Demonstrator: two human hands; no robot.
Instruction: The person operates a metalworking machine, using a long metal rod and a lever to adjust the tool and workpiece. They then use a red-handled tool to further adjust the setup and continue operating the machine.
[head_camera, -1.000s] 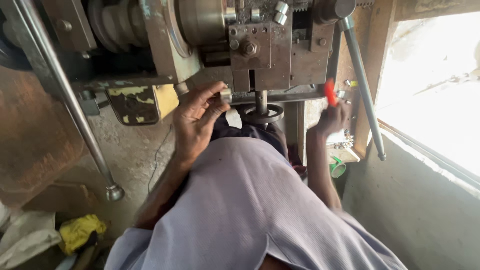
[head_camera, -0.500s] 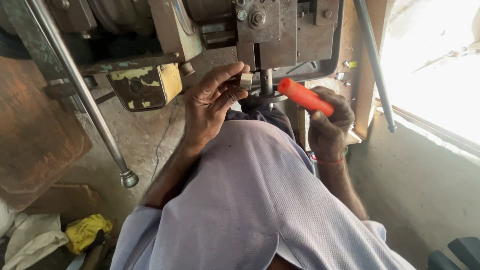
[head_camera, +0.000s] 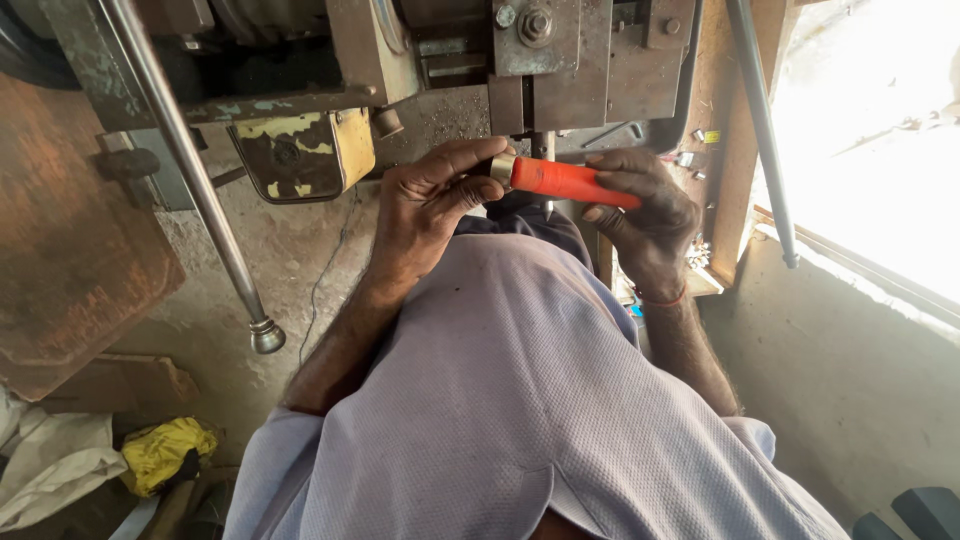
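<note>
My right hand (head_camera: 645, 205) grips an orange-red tool handle (head_camera: 565, 181) that lies almost level in front of my chest. At the handle's left end sits a small brass-coloured ring (head_camera: 502, 168), and my left hand (head_camera: 430, 195) pinches that ring between thumb and fingers. Both hands meet just below the grey metal carriage block (head_camera: 560, 70) of a lathe-like machine. My lilac shirt (head_camera: 500, 400) fills the lower middle of the view and hides my lap.
A long steel lever with a knob end (head_camera: 266, 335) slants down on the left. A yellow-painted box (head_camera: 300, 152) hangs under the machine. Another steel rod (head_camera: 762, 130) runs beside a bright window at the right. Yellow cloth (head_camera: 165, 450) and white rags lie on the floor at lower left.
My right hand brought the orange-red handle from the right side across to my left hand, which moved off the machine part and now pinches the brass ring at its tip.
</note>
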